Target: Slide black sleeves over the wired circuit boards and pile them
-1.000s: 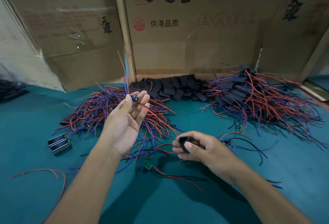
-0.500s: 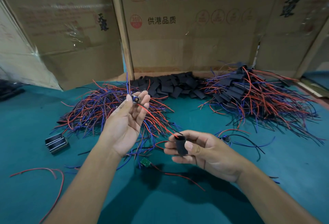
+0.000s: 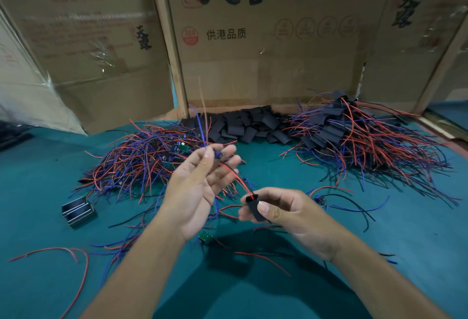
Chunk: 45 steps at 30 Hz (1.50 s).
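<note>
I am pinching a small wired circuit board [image 3: 218, 154] between the thumb and fingertips of my left hand [image 3: 200, 189], held up just above the middle of the view, with its blue and red leads rising toward 12 o'clock and another red lead [image 3: 239, 179] trailing down toward 4 o'clock. My right hand [image 3: 283, 213] is gripping 1 black sleeve [image 3: 254, 208] between thumb and forefinger, mouth tilted up toward 11 o'clock, and the red lead's tip is sitting right at that mouth; whether it is already inside I cannot tell. To do this step well, I judge that I should be squeezing the sleeve's edges lightly so the flat tube opens, feeding all the trailing leads in together, then drawing the sleeve up along them until it is covering the board. Loose leads could be snagging on the rim, so keeping them bunched and straight matters. The supply heap of bare boards [image 3: 141, 164] is lying at 10 o'clock on the green surface [image 3: 379, 230], the spare sleeves [image 3: 250, 126] at 12 o'clock, and the finished pile [image 3: 354, 138] at 2 o'clock, which is where this one should be going once sleeved.
</note>
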### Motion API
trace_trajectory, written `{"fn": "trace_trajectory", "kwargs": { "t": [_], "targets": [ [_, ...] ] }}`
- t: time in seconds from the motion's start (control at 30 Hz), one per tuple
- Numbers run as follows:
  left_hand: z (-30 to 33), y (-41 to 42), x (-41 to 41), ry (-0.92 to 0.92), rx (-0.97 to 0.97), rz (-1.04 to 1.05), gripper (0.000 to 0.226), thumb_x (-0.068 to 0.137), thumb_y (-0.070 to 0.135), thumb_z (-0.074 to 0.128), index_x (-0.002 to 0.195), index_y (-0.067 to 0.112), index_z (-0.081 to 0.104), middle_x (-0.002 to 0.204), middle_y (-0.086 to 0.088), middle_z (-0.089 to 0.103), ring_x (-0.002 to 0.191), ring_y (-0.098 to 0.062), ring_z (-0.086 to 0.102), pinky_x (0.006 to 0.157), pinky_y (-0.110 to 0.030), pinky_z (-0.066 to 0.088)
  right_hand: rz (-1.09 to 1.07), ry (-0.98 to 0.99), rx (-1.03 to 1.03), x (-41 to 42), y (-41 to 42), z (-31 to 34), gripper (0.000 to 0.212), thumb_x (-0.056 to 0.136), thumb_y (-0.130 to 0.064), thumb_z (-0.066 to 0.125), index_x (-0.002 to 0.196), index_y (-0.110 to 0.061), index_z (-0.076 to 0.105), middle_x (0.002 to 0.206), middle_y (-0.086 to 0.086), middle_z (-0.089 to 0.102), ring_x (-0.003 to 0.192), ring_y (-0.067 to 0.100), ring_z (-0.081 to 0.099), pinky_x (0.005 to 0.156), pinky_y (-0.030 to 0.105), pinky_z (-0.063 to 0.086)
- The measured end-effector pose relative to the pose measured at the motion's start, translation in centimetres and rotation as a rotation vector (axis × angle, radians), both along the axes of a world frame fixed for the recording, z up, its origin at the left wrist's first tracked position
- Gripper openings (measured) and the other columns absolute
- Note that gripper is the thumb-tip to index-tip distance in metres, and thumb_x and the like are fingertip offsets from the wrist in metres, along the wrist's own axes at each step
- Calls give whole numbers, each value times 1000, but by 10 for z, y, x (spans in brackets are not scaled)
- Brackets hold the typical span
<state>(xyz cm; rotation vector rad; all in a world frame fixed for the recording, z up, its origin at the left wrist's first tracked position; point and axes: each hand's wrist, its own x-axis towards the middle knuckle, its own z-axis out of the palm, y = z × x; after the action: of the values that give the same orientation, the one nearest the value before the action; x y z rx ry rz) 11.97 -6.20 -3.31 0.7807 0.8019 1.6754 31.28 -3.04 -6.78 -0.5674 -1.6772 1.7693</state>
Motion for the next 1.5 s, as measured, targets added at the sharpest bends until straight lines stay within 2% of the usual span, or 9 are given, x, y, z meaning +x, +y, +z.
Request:
{"fn": "trace_trajectory", "kwargs": {
  "t": [0.07,0.2,0.37,0.43,0.53,0.7,1.0,1.27,1.5],
  "targets": [
    [-4,-3,11,89,3,-44,22,89,26,56,105,11,58,119,-14,71,108,-26,70,91,-35,58,-50,-18,56,0,2,3,32,89,-21,60,113,-1,64,103,10,74,94,11,68,83,19,50],
    [-16,-5,33,156,11,-85,22,87,22,60,104,9,53,117,-18,70,118,-27,65,107,-39,47,-271,-187,386,2,6,5,20,88,-22,68,107,-15,68,97,0,73,92,10,67,89,27,52],
    [-23,-4,44,164,59,-112,15,89,18,58,99,11,49,119,-14,71,126,-19,59,106,-33,43,-574,-302,839,3,2,2,24,87,-33,66,109,-22,66,93,-13,68,83,4,61,75,20,48],
    [-25,-5,45,206,71,-79,19,85,21,64,96,10,54,120,-8,71,123,-15,60,104,-30,44,-588,-278,884,2,1,1,27,88,-34,66,111,-21,64,96,-13,66,81,2,59,72,16,47],
    [-28,-6,45,238,40,-8,26,74,26,73,93,10,64,95,-2,67,89,-10,59,87,-26,43,-635,-294,960,2,0,2,31,87,-32,66,111,-13,65,97,-5,67,80,11,62,74,21,47],
    [-27,-5,39,267,17,-30,33,68,25,86,90,8,68,80,0,63,66,-8,49,67,-18,42,-665,-327,1059,3,0,4,37,85,-26,69,114,-4,65,101,3,69,89,18,65,77,26,48],
    [-25,-5,35,167,-80,-81,24,68,23,77,84,8,68,76,-2,61,62,-11,50,66,-21,44,-664,-365,1142,4,0,1,40,89,-32,63,117,-2,64,101,5,69,85,22,67,71,32,51],
    [-26,-6,35,101,-181,-162,25,71,23,77,83,11,59,67,-2,58,54,-8,53,56,-15,47,-693,-389,1269,2,3,-4,39,93,-34,55,116,-4,65,101,3,69,84,18,67,68,21,47],
    [-29,-5,33,116,-142,-170,25,71,26,79,82,11,62,75,-3,63,59,-9,54,60,-16,50,-642,-371,1205,3,5,-6,43,95,-38,52,115,-3,66,104,4,70,88,20,68,71,30,52]
  ]
}}
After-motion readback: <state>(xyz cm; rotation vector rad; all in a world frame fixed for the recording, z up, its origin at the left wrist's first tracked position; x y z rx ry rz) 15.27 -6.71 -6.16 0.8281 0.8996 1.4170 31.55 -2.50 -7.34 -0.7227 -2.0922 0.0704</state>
